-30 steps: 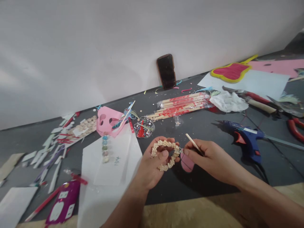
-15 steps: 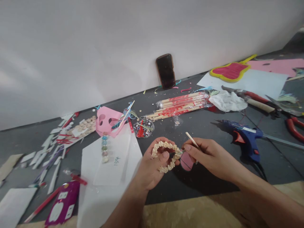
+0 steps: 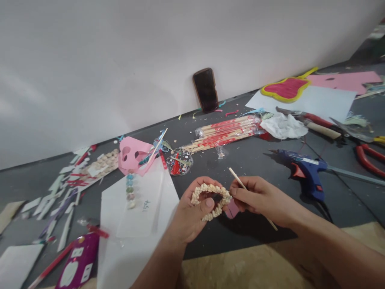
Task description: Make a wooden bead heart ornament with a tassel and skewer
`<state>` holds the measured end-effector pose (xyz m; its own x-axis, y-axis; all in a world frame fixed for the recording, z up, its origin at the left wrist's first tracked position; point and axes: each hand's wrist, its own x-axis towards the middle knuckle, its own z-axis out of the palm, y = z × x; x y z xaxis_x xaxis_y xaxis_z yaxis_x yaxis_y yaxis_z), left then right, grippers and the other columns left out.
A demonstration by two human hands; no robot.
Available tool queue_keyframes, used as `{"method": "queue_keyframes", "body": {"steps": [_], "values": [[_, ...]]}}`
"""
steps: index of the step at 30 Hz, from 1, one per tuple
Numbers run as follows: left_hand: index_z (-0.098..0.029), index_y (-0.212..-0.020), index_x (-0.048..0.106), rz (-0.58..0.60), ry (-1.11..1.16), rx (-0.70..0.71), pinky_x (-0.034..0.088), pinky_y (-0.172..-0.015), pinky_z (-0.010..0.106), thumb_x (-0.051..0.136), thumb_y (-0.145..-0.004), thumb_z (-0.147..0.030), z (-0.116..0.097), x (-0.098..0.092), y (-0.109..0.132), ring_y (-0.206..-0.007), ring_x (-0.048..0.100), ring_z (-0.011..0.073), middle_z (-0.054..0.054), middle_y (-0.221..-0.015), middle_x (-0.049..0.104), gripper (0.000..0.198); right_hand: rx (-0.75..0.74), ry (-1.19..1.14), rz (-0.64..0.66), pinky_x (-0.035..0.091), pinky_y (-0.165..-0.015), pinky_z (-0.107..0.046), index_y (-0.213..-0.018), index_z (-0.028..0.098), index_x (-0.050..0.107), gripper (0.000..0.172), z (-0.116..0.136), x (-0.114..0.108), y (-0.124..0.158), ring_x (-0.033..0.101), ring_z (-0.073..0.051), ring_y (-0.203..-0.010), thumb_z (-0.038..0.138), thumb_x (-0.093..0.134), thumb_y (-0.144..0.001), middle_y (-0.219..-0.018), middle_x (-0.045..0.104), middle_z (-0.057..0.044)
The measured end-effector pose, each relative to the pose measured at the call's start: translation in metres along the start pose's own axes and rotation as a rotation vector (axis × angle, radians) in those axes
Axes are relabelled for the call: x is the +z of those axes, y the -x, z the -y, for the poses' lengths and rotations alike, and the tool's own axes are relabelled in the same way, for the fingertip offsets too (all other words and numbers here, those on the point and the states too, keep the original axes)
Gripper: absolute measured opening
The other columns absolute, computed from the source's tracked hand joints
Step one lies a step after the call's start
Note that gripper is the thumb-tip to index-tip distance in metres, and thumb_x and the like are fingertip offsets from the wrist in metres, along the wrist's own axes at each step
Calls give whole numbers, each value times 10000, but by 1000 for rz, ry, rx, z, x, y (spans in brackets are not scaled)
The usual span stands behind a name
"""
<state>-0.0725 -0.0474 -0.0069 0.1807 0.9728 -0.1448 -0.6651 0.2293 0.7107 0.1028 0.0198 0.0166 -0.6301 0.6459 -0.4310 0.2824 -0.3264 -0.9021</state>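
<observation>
My left hand [image 3: 192,214] is closed on a ring of cream beads [image 3: 197,195], its thumb lying across the ring's opening. Close beside it, my right hand [image 3: 260,196] pinches a thin wooden stick [image 3: 236,178], which slants up and left out of the fingers; its lower end shows below the palm. The right fingertips meet the ring's right side; whether they also grip something small there is hidden. A pink piece [image 3: 232,209] shows partly below the right fingertips.
A blue glue gun [image 3: 313,172] lies to the right, with red-handled pliers [image 3: 365,158] beyond. Packaged sticks [image 3: 231,132] and crumpled white tissue [image 3: 284,126] lie behind my hands. White paper [image 3: 111,249] and a purple device [image 3: 78,261] are at left; a phone [image 3: 206,90] leans on the wall.
The stick has swung in my right hand, so its lower end now shows below the palm. The ring has turned slightly and its right side sits closer to my right fingertips.
</observation>
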Motion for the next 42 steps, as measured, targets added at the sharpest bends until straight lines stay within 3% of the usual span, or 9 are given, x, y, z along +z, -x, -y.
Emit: {"method": "queue_keyframes", "body": {"steps": [4,10,17,27,36,42], "values": [[-207,-987,586,-9,-19,0,513,-787,313,706,-758,-189,-1,2,0,-880,600,161,38,-1025,587,259,66,-106,38,196,-404,-183,-643,167,526,211,-3,2,-2,354,-44,-449,280,515,-821,-541,547,30],[-216,-990,588,-1,-37,-13,518,-780,324,712,-755,-204,-1,2,1,-861,610,161,42,-1025,600,266,25,-166,31,198,-414,-177,-709,173,533,185,-2,1,-1,348,-47,-466,313,519,-829,-560,568,25],[-210,-989,593,-3,-58,-22,519,-762,319,733,-733,-234,0,1,1,-834,616,165,45,-1010,608,293,53,-177,31,144,-398,-189,-696,183,515,82,0,2,-1,297,-34,-423,236,532,-757,-540,534,50],[-214,-987,613,48,-99,32,502,-803,318,700,-768,-197,0,0,2,-885,606,160,43,-1013,627,236,173,-377,56,80,-374,-190,-696,174,500,179,-4,8,-4,237,-12,-353,334,562,-745,-564,615,14],[-217,-980,580,-92,-49,32,523,-717,324,728,-734,-243,-3,1,-1,-812,610,167,28,-970,609,287,85,-240,-3,118,-384,-204,-661,162,511,365,-2,3,-3,264,-18,-388,500,569,-787,-603,580,11],[-215,-1037,590,-114,-16,80,526,-730,341,666,-786,-184,-3,-4,-3,-814,615,162,30,-975,614,264,-2,-71,-23,200,-400,-194,-705,170,546,291,-1,-3,-1,311,-32,-425,440,582,-810,-612,562,26]]}}
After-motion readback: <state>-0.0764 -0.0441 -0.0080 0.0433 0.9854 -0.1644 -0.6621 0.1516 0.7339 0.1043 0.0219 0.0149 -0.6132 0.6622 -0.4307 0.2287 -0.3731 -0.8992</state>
